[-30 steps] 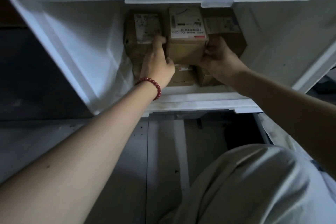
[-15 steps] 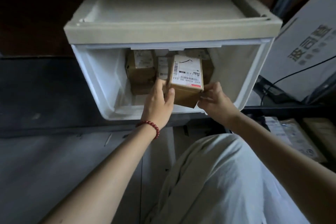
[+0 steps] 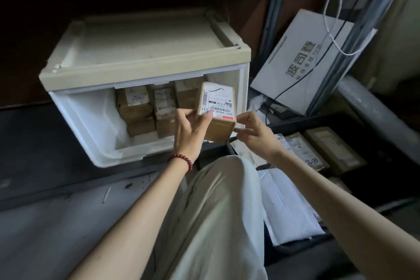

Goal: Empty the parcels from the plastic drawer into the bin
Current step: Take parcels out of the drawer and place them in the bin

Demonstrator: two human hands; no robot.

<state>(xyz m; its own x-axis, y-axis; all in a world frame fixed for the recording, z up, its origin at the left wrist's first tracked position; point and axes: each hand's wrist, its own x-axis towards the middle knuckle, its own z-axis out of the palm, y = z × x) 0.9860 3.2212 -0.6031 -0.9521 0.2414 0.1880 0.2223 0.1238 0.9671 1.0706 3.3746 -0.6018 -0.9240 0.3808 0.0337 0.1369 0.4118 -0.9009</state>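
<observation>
A white plastic drawer (image 3: 91, 125) with a beige top stands open toward me, and several brown parcels (image 3: 134, 104) are stacked at its back. One brown parcel (image 3: 218, 107) with a white barcode label is out in front of the drawer's right side. My left hand (image 3: 191, 129), with a red bead bracelet on the wrist, grips its left side with the thumb on the label. Fingertips of my right hand (image 3: 252, 129) pinch its lower right corner. At the right, a dark bin (image 3: 391, 166) holds several parcels and white mailers.
A white printed carton (image 3: 302, 61) leans behind the bin, with black and white cables across it. A grey roll (image 3: 375, 111) lies at the far right. My pale trouser leg (image 3: 216, 223) fills the lower middle. The floor at the left is dark.
The parcel has come out of the drawer and moved right, toward the bin. Both hands went with it, and the camera has drawn back from the drawer.
</observation>
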